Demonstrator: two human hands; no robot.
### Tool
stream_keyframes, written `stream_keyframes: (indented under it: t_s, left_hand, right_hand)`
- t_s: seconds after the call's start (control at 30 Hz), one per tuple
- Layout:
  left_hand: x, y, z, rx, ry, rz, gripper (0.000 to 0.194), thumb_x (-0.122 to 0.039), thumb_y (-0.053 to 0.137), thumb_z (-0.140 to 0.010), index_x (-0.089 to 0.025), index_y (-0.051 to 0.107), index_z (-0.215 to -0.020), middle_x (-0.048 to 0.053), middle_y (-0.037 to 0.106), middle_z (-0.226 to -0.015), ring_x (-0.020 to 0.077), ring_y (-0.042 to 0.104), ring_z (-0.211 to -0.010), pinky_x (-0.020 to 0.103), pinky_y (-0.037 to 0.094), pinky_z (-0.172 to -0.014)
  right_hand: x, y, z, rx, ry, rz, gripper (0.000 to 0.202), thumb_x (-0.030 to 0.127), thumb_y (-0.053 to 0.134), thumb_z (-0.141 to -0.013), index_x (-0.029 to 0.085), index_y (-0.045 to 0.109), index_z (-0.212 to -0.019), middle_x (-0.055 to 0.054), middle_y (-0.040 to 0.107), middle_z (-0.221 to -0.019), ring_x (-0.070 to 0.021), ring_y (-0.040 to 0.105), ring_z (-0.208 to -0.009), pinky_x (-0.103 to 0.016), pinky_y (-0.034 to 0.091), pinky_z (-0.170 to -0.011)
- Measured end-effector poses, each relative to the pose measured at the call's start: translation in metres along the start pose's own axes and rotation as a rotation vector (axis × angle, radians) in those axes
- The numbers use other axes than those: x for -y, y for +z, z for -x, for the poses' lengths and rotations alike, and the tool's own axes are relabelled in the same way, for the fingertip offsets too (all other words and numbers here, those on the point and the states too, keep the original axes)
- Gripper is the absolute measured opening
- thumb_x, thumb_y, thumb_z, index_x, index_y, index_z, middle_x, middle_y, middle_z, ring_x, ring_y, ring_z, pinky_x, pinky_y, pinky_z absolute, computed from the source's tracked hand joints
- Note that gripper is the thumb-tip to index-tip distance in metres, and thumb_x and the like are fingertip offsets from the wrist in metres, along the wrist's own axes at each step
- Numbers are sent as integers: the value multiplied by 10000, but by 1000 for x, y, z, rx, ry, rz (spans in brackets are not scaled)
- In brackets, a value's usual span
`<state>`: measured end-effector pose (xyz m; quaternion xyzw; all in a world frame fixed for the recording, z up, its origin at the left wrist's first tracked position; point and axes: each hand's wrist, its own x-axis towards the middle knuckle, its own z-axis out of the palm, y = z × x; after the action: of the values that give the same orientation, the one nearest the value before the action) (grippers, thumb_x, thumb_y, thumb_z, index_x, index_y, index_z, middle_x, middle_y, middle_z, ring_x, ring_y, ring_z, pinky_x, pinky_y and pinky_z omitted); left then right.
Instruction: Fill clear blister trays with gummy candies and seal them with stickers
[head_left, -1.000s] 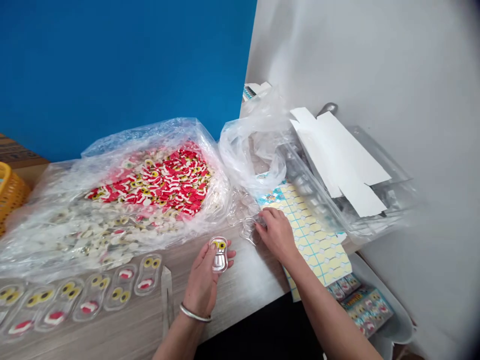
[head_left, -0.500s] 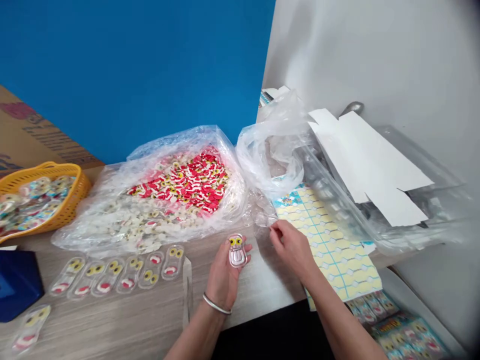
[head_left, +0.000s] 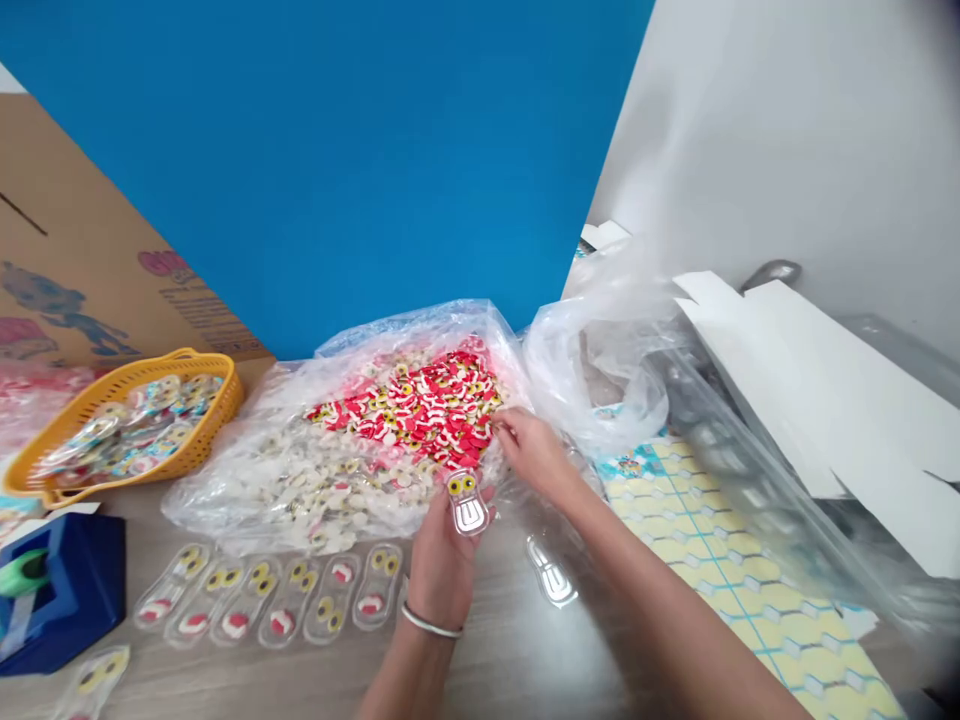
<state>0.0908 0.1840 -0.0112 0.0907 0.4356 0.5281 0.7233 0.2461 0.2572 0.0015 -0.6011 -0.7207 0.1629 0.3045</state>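
The left hand [head_left: 442, 560] pinches a small clear shell [head_left: 466, 503] with two yellow eye candies in its top half, held up just in front of the big open bag of candies [head_left: 390, 420] in the middle of the bench [head_left: 517, 660]. The right hand [head_left: 529, 455] has its fingers closed at the red candies [head_left: 439, 405]; whether it grips one I cannot tell. To do this well, pick one red candy only and keep the shell flat. An empty shell [head_left: 551, 580] lies nearby.
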Motion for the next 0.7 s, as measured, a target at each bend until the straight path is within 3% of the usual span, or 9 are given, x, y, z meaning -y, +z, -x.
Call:
stream_keyframes:
  t_s: [0.17,0.33,0.43,0.53,0.63,0.7]
  left_hand:
    - [0,-2,-12,20,-32,67,387,-368,610,-882,-167,577,-1211,137,672,-1233,271,695,-1008,347,561,-788]
    - [-3,-6,-17,31,-53,81,404,-349,613,-883,-170,552,-1240,145,662,-1248,282,691,-1020,358,562,-789]
    - [-5,-9,-18,53,-74,98,388,-356,600,-892,-165,555,-1228,148,659,-1250,287,689,-1024,363,562,-794]
    - [-7,-10,-16,79,-88,116,350,-363,596,-895,-175,576,-1190,128,677,-1212,278,689,-1022,365,560,-812]
    - [-10,-9,-12,130,-89,129,305,-360,593,-897,-186,603,-1147,105,692,-1169,259,689,-1003,369,557,-817]
    - [-11,-5,-8,191,-87,143,281,-365,575,-907,-176,628,-1108,101,700,-1135,243,682,-1002,366,551,-833]
  right_hand:
    - [-8,24,-64,42,151,208,272,101,441,-926,158,660,-1076,-97,700,-1040,-189,642,-988,-259,441,-858]
    - [-14,35,-79,66,248,293,278,51,454,-859,125,665,-1025,-155,681,-1033,-229,664,-888,-293,448,-772]
    - [-18,35,-73,69,237,304,234,98,461,-883,165,657,-993,-116,668,-1039,-213,649,-893,-286,448,-781]
    - [-17,28,-55,8,122,218,139,130,521,-874,181,642,-923,-70,644,-994,-182,626,-896,-262,448,-807]
    - [-1,15,-17,-65,-43,42,81,143,557,-874,184,618,-908,-36,626,-912,-156,608,-800,-254,458,-756]
    - [14,7,16,-28,-133,-24,83,148,550,-896,193,614,-925,-28,631,-889,-151,604,-774,-255,466,-723]
